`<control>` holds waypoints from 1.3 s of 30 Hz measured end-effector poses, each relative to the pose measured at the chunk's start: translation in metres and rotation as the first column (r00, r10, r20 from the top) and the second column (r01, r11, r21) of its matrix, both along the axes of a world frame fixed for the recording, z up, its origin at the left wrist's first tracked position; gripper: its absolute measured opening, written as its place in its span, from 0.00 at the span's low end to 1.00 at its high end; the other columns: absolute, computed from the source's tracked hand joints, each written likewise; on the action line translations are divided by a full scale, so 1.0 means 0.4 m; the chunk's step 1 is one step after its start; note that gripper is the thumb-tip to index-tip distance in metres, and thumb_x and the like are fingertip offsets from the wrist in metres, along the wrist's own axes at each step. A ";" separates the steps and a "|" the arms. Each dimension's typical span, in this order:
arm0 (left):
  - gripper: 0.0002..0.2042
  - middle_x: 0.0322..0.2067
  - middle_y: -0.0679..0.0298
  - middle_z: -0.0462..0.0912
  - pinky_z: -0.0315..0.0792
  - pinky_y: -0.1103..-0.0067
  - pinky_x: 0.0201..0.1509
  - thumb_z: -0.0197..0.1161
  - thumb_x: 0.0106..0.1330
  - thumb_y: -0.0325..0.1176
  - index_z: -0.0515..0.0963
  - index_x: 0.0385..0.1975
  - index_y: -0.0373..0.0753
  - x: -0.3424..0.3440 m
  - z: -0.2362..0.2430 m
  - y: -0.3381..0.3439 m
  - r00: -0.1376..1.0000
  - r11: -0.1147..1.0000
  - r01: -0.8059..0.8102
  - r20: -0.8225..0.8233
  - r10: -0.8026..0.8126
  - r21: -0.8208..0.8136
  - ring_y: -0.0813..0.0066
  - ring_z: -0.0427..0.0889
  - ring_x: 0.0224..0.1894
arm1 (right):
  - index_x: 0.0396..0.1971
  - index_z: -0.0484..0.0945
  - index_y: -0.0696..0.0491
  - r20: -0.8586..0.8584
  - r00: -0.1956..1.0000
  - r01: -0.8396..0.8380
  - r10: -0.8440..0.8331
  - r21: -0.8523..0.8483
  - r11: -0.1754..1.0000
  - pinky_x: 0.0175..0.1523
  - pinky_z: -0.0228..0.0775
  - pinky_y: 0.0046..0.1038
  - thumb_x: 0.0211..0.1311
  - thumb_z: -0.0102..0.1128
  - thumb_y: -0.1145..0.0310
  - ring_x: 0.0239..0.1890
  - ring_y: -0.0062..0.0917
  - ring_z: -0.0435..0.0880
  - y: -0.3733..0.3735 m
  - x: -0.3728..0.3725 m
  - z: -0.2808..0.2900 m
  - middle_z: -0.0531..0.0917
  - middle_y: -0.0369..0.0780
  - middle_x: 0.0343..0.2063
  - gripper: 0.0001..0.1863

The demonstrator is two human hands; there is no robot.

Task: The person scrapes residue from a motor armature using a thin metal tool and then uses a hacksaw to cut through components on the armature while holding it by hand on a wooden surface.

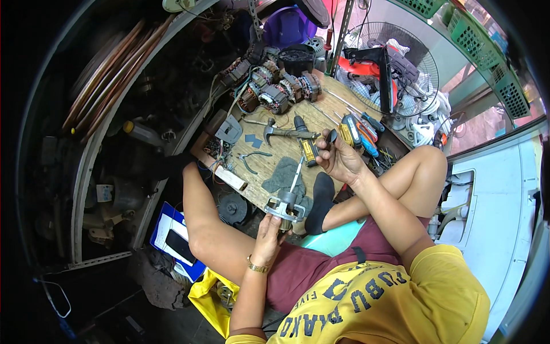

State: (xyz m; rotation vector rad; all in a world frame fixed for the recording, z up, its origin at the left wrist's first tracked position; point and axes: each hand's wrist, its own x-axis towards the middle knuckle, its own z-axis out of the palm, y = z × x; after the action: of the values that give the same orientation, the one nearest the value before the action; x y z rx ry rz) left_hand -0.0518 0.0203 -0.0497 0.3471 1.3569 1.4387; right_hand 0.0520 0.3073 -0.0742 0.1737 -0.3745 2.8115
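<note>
My left hand (266, 238), wearing a gold wristwatch, is closed around the lower end of a metal motor end bracket (279, 207). A thin shaft (297, 175) stands up from the bracket, tilted a little to the right. Held higher and to the right, my right hand (345, 162) pinches a small dark, rounded piece (332, 136), whose exact kind I cannot make out. Just left of those fingers lies a claw hammer (286, 133), across a yellow and black cordless drill (307, 148). A grey cloth (276, 179) rests on the wooden board behind the bracket.
Several wound motor stators (274, 98) sit at the board's far side. Pliers (252, 161) lie left of the cloth. A yellow and black power tool (350, 131) and screwdrivers are at right. A fan guard (427, 57) stands behind. My legs flank the board; a phone (181, 247) lies lower left.
</note>
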 end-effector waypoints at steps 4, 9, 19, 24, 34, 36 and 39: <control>0.25 0.31 0.66 0.80 0.62 0.88 0.24 0.51 0.76 0.57 0.74 0.51 0.38 0.000 0.003 0.002 1.000 1.000 -0.007 0.003 0.007 -0.004 0.85 0.75 0.27 | 0.56 0.77 0.51 0.104 0.992 0.059 -0.072 0.119 0.991 0.63 0.77 0.41 0.75 0.56 0.59 0.43 0.26 0.86 -0.011 -0.003 0.010 0.81 0.39 0.47 0.17; 0.25 0.36 0.69 0.80 0.64 0.89 0.28 0.55 0.75 0.55 0.72 0.57 0.39 -0.008 -0.007 -0.007 0.998 0.999 0.033 0.062 -0.033 0.002 0.85 0.78 0.33 | 0.53 0.79 0.55 0.296 0.942 0.072 -0.159 0.284 0.956 0.61 0.77 0.42 0.70 0.62 0.71 0.43 0.27 0.85 -0.012 0.002 0.000 0.83 0.39 0.43 0.14; 0.24 0.33 0.67 0.80 0.62 0.88 0.24 0.53 0.76 0.57 0.72 0.53 0.39 0.004 0.003 0.005 0.999 1.000 -0.014 0.029 0.014 -0.008 0.84 0.76 0.28 | 0.53 0.78 0.56 0.520 0.757 0.114 -0.395 0.490 0.864 0.41 0.81 0.29 0.69 0.64 0.73 0.34 0.26 0.85 -0.030 0.012 -0.015 0.84 0.39 0.37 0.15; 0.22 0.32 0.68 0.80 0.63 0.88 0.24 0.61 0.73 0.50 0.71 0.55 0.40 0.013 -0.002 0.010 0.992 0.994 -0.104 0.076 0.103 0.015 0.85 0.75 0.26 | 0.59 0.73 0.55 0.649 0.753 -0.020 -0.106 0.183 0.983 0.47 0.80 0.34 0.72 0.57 0.72 0.42 0.31 0.82 -0.120 0.010 -0.078 0.79 0.43 0.45 0.18; 0.22 0.44 0.62 0.83 0.72 0.84 0.27 0.70 0.67 0.32 0.68 0.57 0.39 0.005 -0.004 0.020 0.979 0.979 -0.197 0.060 0.194 0.047 0.75 0.87 0.38 | 0.58 0.69 0.59 0.630 0.763 -0.063 -0.144 0.294 0.954 0.54 0.82 0.34 0.67 0.61 0.79 0.50 0.31 0.84 -0.247 0.024 -0.046 0.79 0.43 0.48 0.21; 0.22 0.45 0.62 0.83 0.73 0.84 0.27 0.69 0.67 0.31 0.68 0.57 0.39 0.003 -0.015 0.015 0.978 0.978 -0.206 0.053 0.203 0.045 0.74 0.87 0.39 | 0.56 0.71 0.59 0.622 0.762 -0.049 -0.182 0.335 0.941 0.53 0.82 0.33 0.66 0.62 0.79 0.47 0.29 0.85 -0.255 0.020 -0.029 0.81 0.42 0.45 0.19; 0.21 0.46 0.62 0.83 0.74 0.84 0.27 0.67 0.68 0.31 0.68 0.58 0.40 0.001 -0.019 0.012 0.974 0.975 -0.217 0.083 0.212 0.052 0.72 0.87 0.42 | 0.52 0.75 0.58 0.602 0.750 -0.030 -0.273 0.443 0.896 0.49 0.83 0.30 0.65 0.64 0.78 0.41 0.26 0.86 -0.258 0.014 -0.028 0.83 0.39 0.39 0.16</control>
State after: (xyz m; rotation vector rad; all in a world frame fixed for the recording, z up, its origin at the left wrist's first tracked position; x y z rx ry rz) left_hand -0.0513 0.0251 -0.0572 0.1861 1.3214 1.6583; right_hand 0.0577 0.2041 -0.0853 -0.7522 -1.1193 2.5166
